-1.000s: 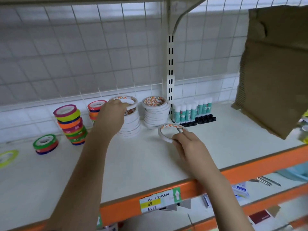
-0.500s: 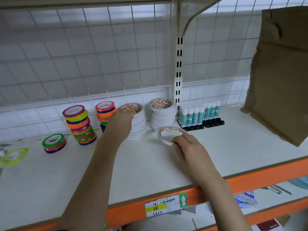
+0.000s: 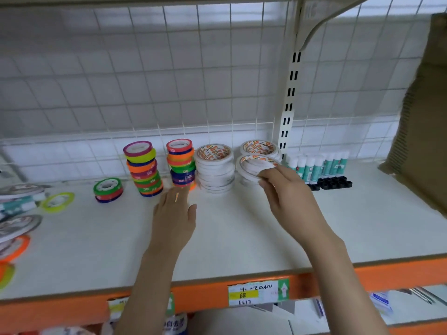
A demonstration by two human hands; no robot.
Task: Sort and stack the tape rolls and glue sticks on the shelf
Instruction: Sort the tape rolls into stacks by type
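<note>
Nearest, an orange shelf edge [image 3: 387,274] carries a handwritten price label [image 3: 257,291]. Above it both forearms reach over the white shelf [image 3: 242,238]. The left hand [image 3: 175,213] lies with fingers straight and spread, holding nothing, its fingertips just short of a colour stack. The right hand [image 3: 287,189] pinches one white tape roll [image 3: 256,166] by its near rim, tilted and lifted against the right white stack [image 3: 259,147].

At the left border several loose rolls are blurred and cut off, so they cannot be counted; one loose yellow-green roll [image 3: 58,201] lies flat beside them. Farther in stand three stacks of coloured rolls: a short stack [image 3: 108,190] of about three, then two tall ones, the left tall stack [image 3: 143,169] and the right tall stack [image 3: 181,163], each about seven or eight rolls high. Right of them stand two white stacks, the left white stack [image 3: 214,168] fully in view, the other partly hidden by the held roll.

Beyond the slotted upright [image 3: 289,97], glue sticks [image 3: 319,166] stand upright in two rows, roughly eight in all, with a black tray [image 3: 335,183] in front. Behind everything runs a wire grid [image 3: 169,81], and brown cardboard [image 3: 423,129] leans at far right.
</note>
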